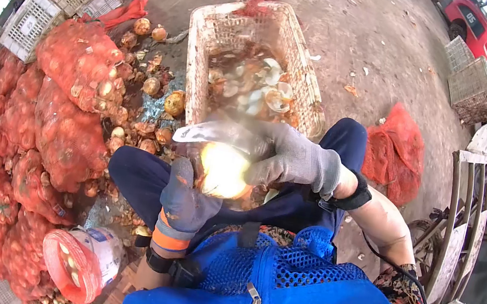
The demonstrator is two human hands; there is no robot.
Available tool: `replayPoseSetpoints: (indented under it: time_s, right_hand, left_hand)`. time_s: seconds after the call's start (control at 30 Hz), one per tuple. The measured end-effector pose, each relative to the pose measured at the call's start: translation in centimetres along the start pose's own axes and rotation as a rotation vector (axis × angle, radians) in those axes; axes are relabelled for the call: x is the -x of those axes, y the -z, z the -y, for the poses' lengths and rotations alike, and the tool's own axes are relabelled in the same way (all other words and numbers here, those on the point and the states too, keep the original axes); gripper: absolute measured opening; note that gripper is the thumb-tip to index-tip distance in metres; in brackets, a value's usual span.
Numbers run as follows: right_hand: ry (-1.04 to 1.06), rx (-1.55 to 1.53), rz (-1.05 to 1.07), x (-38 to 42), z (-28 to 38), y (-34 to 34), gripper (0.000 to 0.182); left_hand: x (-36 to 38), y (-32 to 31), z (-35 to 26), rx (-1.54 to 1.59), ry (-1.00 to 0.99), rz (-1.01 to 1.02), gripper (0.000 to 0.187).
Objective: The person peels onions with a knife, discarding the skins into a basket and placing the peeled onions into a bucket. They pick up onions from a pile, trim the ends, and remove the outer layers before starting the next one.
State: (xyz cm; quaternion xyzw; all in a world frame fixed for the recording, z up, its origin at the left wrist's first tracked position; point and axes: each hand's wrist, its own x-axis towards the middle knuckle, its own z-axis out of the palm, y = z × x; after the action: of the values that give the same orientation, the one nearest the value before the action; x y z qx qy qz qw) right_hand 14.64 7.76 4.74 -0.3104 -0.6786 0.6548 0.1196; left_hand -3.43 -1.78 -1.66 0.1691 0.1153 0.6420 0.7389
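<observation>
Over my lap, an onion (222, 171) with a bright, glaring pale side is held in my left hand (187, 199). That hand wears a dirty grey glove with an orange band, and its fingers curl under the onion. My gloved right hand (297, 158) is closed on a knife (196, 132), whose blade points left across the top of the onion. The blade and the right fingers are partly smeared by motion, and the knife's handle is hidden. Just beyond my hands stands a dirty white plastic crate (196, 70) with onion pieces and skins (259, 93) in it.
Red mesh sacks of onions (78, 63) are piled at left, beside loose onions (174, 103) and skins. A bucket (104, 254) stands lower left. At right lie a red mesh bag (395, 151) and a wooden rack (463, 214). More crates (476, 91) stand farther back.
</observation>
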Motion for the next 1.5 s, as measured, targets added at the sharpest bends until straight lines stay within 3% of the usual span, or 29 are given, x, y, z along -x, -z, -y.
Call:
replayPoseSetpoints:
  time_s: [0.13,0.2,0.43,0.53,0.63,0.73,0.83,0.87,0.9,0.97,1.03,1.1,1.13,1.17,1.2,1.23,1.3,1.33,1.4,1.47,1.5]
  right_hand:
    - [0.006,-0.035,0.071,0.2,0.4,0.2,0.054]
    - [0.015,-0.003,0.06,0.3,0.3,0.1,0.052]
    - [0.033,0.011,0.038,0.4,0.4,0.2,0.05]
    - [0.08,0.007,0.087,0.2,-0.6,0.5,0.053]
    - [0.065,0.158,0.16,0.3,-0.3,1.0,0.057]
    - [0.077,0.366,0.037,0.6,-0.6,0.9,0.061]
    - [0.131,0.55,-0.108,0.5,-1.9,0.3,0.058]
    - [0.063,0.658,-0.072,0.8,-0.8,0.1,0.05]
    - [0.185,0.676,-0.072,1.2,-1.3,-0.5,0.047]
    - [0.398,0.653,-0.022,2.3,-1.2,-2.1,0.046]
    - [0.541,0.74,0.127,3.0,-0.4,-2.4,0.045]
    - [0.576,0.788,-0.055,3.1,0.3,-0.3,0.044]
    - [0.549,0.83,-0.268,2.5,-0.6,1.4,0.044]
    - [0.132,0.825,-0.379,2.0,1.6,2.1,0.048]
    - [-0.067,1.107,-0.568,0.0,-1.1,4.6,0.05]
    - [-0.327,1.229,-0.605,-0.9,-1.8,6.2,0.05]
    - [-0.23,1.121,-0.651,-0.6,-1.2,6.5,0.052]
    - [-0.227,1.036,-0.61,-0.4,-1.2,5.8,0.054]
    - [-0.278,0.829,-0.502,-0.3,0.6,2.8,0.056]
    - [-0.132,0.404,-0.363,-1.0,0.3,0.7,0.056]
    - [-0.11,0.146,-0.325,-1.4,-0.5,-0.4,0.055]
  left_hand:
    - [0.2,-0.3,0.5,-0.074,0.014,-0.175,0.06]
    - [0.3,-0.3,1.2,-0.196,-0.012,-0.216,0.08]
    - [-0.1,-0.5,1.0,-0.293,-0.017,-0.139,0.082]
    - [0.1,-0.3,1.2,-0.303,-0.018,-0.134,0.081]
    - [0.1,-0.9,1.6,-0.046,0.067,-0.223,0.076]
    - [-0.1,-0.9,1.8,-0.183,-0.012,-0.182,0.061]
    - [-0.4,3.6,2.1,-0.298,-0.092,-0.266,0.056]
    - [-1.1,0.6,1.0,-0.419,-0.05,-0.09,0.051]
    - [-1.3,0.7,1.1,-0.42,-0.051,-0.091,0.051]
    - [-1.3,1.3,1.0,0.018,0.022,-0.267,0.053]
    - [-1.7,1.9,0.8,0.17,-0.038,-0.446,0.07]
    - [-1.8,2.2,-0.2,0.247,0.038,-0.295,0.073]
    - [-1.7,3.0,-0.5,0.167,-0.033,-0.304,0.074]
    - [-1.7,3.8,-0.8,0.087,-0.103,-0.311,0.075]
    - [-1.3,3.0,-1.6,0.102,-0.086,-0.105,0.066]
    - [-1.3,2.4,-1.8,0.098,-0.088,-0.102,0.066]
    - [-2.1,1.7,-1.9,-0.145,-0.326,-0.425,0.075]
    - [-2.2,1.7,-1.8,-0.241,-0.405,-0.389,0.072]
    - [-2.1,2.1,-2.0,-0.25,-0.361,-0.31,0.072]
    - [-2.4,1.8,-1.9,-0.259,-0.318,-0.225,0.072]
    - [-2.8,1.0,-1.6,-0.17,-0.346,-0.306,0.07]
